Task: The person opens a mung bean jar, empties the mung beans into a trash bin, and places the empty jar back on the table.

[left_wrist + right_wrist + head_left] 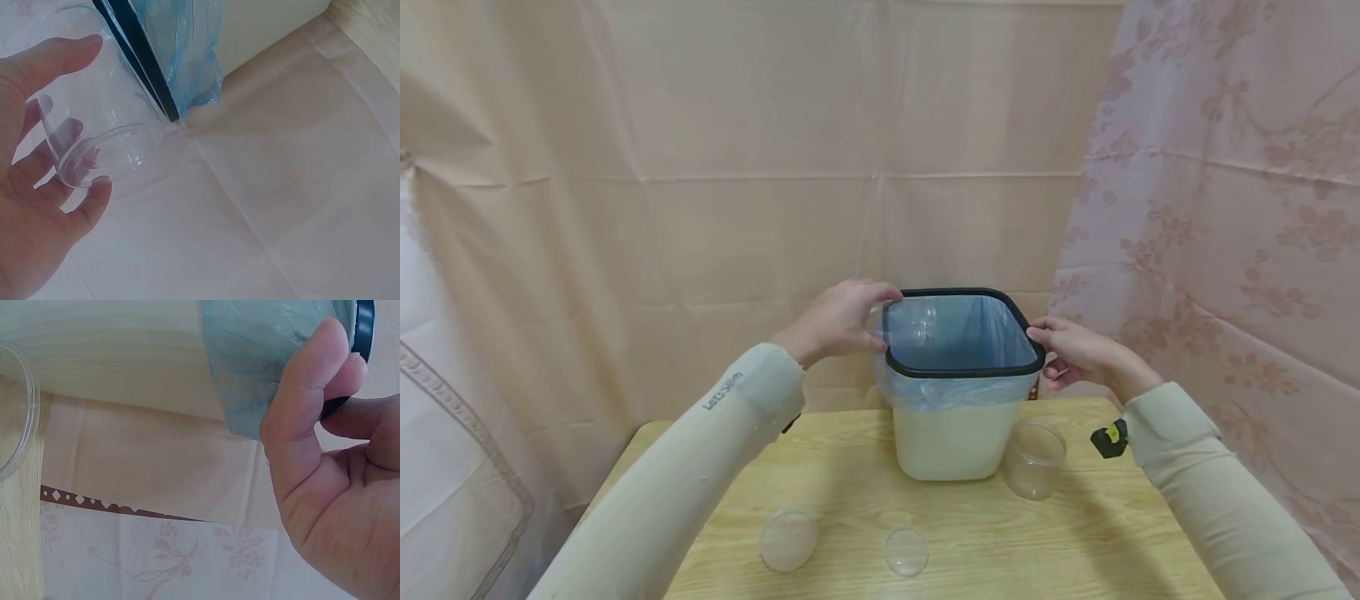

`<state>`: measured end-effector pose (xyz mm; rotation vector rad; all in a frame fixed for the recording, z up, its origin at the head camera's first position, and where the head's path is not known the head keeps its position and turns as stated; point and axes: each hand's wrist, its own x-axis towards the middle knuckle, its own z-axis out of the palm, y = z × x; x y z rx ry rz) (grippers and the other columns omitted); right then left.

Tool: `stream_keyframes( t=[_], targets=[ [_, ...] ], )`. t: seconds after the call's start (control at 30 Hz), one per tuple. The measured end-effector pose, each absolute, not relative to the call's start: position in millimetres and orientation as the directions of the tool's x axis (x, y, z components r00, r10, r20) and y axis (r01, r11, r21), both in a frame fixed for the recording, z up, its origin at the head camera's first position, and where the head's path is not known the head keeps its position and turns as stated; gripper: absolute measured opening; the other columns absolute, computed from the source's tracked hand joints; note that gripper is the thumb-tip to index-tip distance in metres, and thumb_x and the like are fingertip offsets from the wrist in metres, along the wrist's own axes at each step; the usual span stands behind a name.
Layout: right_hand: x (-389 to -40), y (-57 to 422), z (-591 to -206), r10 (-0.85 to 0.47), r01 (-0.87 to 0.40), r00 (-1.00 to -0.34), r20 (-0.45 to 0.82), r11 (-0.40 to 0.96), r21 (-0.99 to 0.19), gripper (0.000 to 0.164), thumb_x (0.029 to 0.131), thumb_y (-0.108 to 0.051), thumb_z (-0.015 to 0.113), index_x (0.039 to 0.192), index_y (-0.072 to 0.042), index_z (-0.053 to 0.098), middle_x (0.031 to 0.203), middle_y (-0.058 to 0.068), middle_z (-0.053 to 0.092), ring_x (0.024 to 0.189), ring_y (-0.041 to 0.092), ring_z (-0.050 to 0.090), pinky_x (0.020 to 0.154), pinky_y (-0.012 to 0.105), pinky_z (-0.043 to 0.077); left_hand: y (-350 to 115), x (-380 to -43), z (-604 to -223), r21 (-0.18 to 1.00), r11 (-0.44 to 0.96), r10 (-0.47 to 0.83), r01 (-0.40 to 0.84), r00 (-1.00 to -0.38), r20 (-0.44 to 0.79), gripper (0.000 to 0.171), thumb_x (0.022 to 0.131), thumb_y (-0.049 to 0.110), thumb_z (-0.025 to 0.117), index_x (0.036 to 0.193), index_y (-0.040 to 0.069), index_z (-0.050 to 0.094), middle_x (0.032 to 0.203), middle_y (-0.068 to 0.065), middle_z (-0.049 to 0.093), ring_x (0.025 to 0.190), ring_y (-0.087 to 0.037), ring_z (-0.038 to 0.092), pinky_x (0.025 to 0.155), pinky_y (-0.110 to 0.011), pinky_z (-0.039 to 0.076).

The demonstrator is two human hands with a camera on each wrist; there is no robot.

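My left hand (842, 318) grips a clear plastic jar (106, 119), thumb on one side and fingers curled round the other. In the head view the jar lies sideways over the left part of a cream waste bin (955, 442). A blue bin liner (958, 393) lines the bin and folds down outside it beneath a black rim (970, 372). On the opposite side, my right hand (1078, 350) pinches the rim between thumb and fingers; the right wrist view shows the liner (250, 369) beside those fingers.
A second clear jar (1034, 462) stands on the wooden table (1000, 550), just right of the bin. Two round clear lids lie nearer the front, a larger lid (788, 542) and a smaller lid (907, 552). Beige curtain (752, 208) hangs behind, floral curtain (1240, 250) at right.
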<state>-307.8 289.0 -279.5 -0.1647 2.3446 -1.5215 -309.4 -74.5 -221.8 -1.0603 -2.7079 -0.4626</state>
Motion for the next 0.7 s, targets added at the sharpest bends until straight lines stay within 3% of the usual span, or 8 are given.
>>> stream_keyframes(
  t=[0.7],
  targets=[
    [-308.3, 290.8, -279.4, -0.275, 0.092, -0.936, -0.220, 0.413, -0.906, 0.045, 0.112, -0.024, 0.032, 0.149, 0.000, 0.022, 0.097, 0.009, 0.051, 0.059, 0.011, 0.051, 0.059, 0.030, 0.056, -83.8, -307.1, -227.9, 0.252, 0.690, 0.607, 0.678, -0.732, 0.308, 0.064, 0.077, 0.013, 0.087, 0.134, 0.007, 0.061, 0.136, -0.007, 0.062, 0.125, -0.027, 0.055, 0.108, -0.044, 0.041]
  ],
)
